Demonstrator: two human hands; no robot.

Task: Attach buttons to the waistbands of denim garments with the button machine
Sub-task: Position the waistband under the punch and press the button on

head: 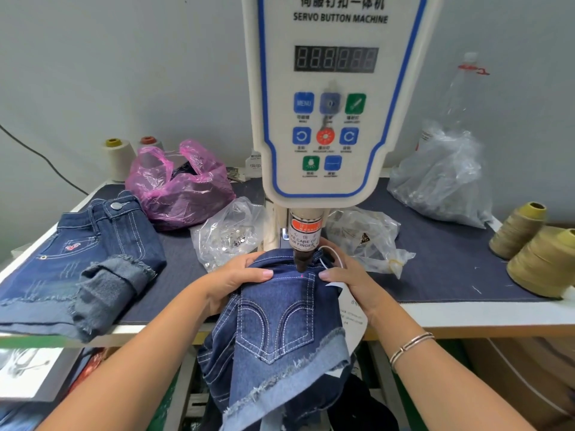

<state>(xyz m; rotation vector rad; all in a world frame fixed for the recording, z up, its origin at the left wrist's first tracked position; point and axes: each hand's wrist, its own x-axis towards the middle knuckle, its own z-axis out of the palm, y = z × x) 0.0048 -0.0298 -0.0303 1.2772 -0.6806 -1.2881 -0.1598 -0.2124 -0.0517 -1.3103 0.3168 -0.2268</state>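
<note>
A white servo button machine (326, 119) stands at the table's middle, its dark punch head (302, 262) down on the waistband of a pair of denim shorts (277, 331). The shorts hang over the table's front edge, back pocket facing me, with a white tag (353, 309) at their right. My left hand (236, 281) grips the waistband left of the punch, thumb on top. My right hand (345, 275) holds the waistband right of the punch, with a white loop of string above its fingers. A tiny pink mark shows on the waistband just under the punch.
Another pair of denim shorts (77, 259) with a metal button lies at the left. Behind are a pink plastic bag (180, 185), clear bags of small metal parts (227, 234) (367, 237), a large clear bag (441, 178) and thread cones (535, 250). The table's front edge (466, 318) runs right.
</note>
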